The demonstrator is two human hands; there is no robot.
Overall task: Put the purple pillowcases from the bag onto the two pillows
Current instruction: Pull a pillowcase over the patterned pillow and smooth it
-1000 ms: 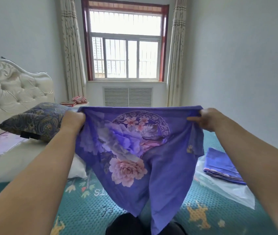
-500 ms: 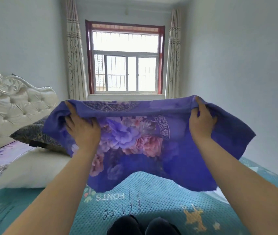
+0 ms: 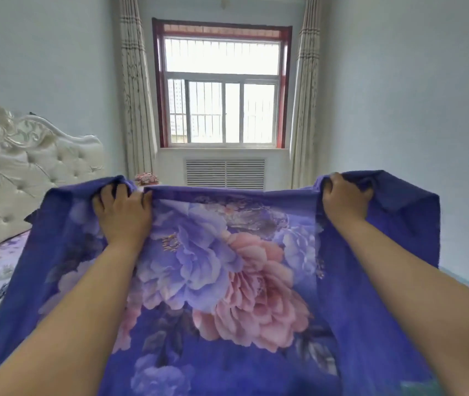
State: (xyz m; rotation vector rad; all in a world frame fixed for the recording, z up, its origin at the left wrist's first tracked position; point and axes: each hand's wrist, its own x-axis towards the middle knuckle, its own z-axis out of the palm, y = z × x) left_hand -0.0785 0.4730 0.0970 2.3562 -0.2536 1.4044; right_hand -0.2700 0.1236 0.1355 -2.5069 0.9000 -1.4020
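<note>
Before the window, my left hand and right hand each clench the purple pillowcase edge.

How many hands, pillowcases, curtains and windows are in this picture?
Hands: 2, the left hand and the right hand
Purple pillowcase: 1
Curtains: 2, one left of the window, one right
Window: 1
Total: 6

The purple pillowcase is spread wide and held up, filling the view from 3 o'clock through 6 to 9 o'clock. Large lilac and pink peonies print its centre. Its top edge is bunched at 10 and 2 o'clock, corners flopping outward.
</note>
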